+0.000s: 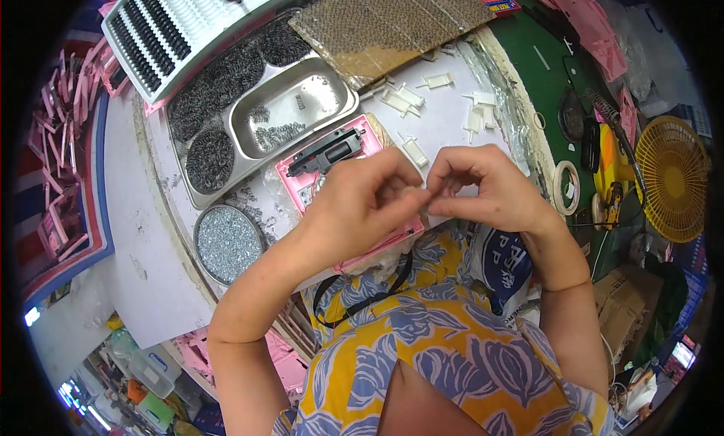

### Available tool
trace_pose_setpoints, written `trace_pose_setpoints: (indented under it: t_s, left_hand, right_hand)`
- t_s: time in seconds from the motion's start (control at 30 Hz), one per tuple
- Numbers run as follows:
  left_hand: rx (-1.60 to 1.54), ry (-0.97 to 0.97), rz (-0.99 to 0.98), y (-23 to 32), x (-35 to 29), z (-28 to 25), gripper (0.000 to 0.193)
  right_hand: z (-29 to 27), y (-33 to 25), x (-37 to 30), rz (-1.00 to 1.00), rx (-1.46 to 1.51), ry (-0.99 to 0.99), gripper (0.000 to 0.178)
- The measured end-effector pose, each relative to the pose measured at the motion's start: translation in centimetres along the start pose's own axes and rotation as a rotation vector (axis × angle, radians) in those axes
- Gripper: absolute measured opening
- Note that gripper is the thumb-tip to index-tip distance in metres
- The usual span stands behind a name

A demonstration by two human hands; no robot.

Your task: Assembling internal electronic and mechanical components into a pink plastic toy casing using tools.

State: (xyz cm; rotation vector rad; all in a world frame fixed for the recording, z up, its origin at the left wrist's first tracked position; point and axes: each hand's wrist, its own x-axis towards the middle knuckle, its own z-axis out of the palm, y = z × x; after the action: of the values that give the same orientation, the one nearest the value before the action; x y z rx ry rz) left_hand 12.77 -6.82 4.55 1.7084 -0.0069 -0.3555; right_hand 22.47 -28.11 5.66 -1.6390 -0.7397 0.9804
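My left hand point(367, 204) and my right hand point(483, 185) meet fingertip to fingertip above the work table. Both are closed in a pinch. Whatever lies between the fingertips is too small or hidden to make out. Partly behind my left hand lies a pink plastic housing point(285, 172), with a black mechanism point(326, 155) set in it. Just beyond my fingers, a white plastic part point(414, 151) rests on the table, and several more white parts point(402, 98) are scattered farther off.
A metal tray point(348, 104) holds dark coil springs point(211, 161). A round dish of small silvery pieces point(228, 244) stands left. Behind are a white rack with black parts point(154, 40) and a board of small brown pieces point(392, 25). Tape roll point(566, 188) and yellow fan point(673, 178) sit right.
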Motion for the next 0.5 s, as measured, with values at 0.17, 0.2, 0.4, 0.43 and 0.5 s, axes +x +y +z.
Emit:
trace_pose_setpoints:
  t_s: [0.17, 0.2, 0.4, 0.43, 0.5]
  left_hand:
    - [0.443, 0.327, 0.403, 0.7, 6.0, -3.8, 0.017]
    - [0.564, 0.492, 0.395, 0.2, 7.9, -5.4, 0.020]
    - [1.182, 0.603, 0.367, -1.6, 14.0, -6.3, 0.018]
    - [1.199, 0.607, 0.367, -1.7, 14.3, -6.1, 0.018]
    - [1.236, 0.621, 0.353, -1.9, 14.7, -5.8, 0.018]
  right_hand:
    - [-1.7, 2.3, -0.5, -0.005, 0.526, 0.007, 0.047]
    - [-1.7, 2.5, -0.1, -0.042, 0.616, 0.016, 0.052]
    - [-2.8, 5.2, -1.1, -0.084, 0.860, 0.109, 0.057]
    - [-3.0, 5.6, -1.6, -0.094, 0.867, 0.120, 0.056]
    - [-3.3, 5.9, -2.3, -0.075, 0.849, 0.165, 0.056]
